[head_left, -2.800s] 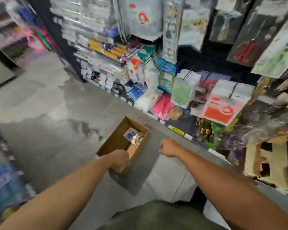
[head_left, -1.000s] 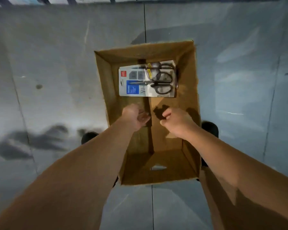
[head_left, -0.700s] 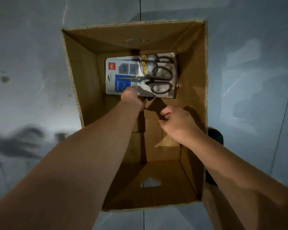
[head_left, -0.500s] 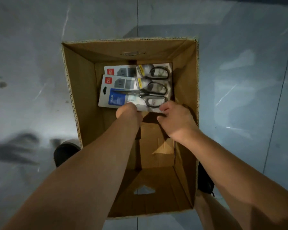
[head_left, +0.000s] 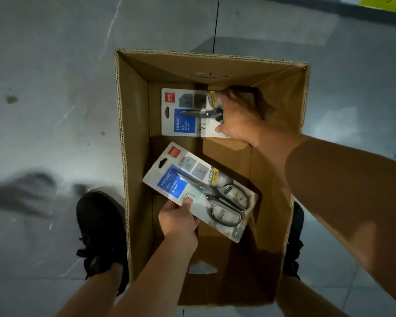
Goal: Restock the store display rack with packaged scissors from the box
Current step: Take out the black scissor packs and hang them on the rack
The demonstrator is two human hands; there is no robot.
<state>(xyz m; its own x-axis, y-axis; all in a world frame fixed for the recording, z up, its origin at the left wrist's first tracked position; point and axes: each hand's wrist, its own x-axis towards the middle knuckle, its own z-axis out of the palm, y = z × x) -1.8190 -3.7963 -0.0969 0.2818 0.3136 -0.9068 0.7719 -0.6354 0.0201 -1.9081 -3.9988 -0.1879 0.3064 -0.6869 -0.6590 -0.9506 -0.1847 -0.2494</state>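
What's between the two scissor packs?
Head view: only bare cardboard box floor lies between the held pack and the far pack.

The box [head_left: 133,156] wall is standing just beyond the right hand [head_left: 238,113] fingers, the flat pack [head_left: 185,113] beneath; the tilted pack [head_left: 199,191] is barring the way ahead of the left hand [head_left: 178,221] fingers; overhead is lying open.

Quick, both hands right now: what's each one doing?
Left hand: grips the raised scissors pack by its near edge.
Right hand: grips the other scissors pack, lying in the box.
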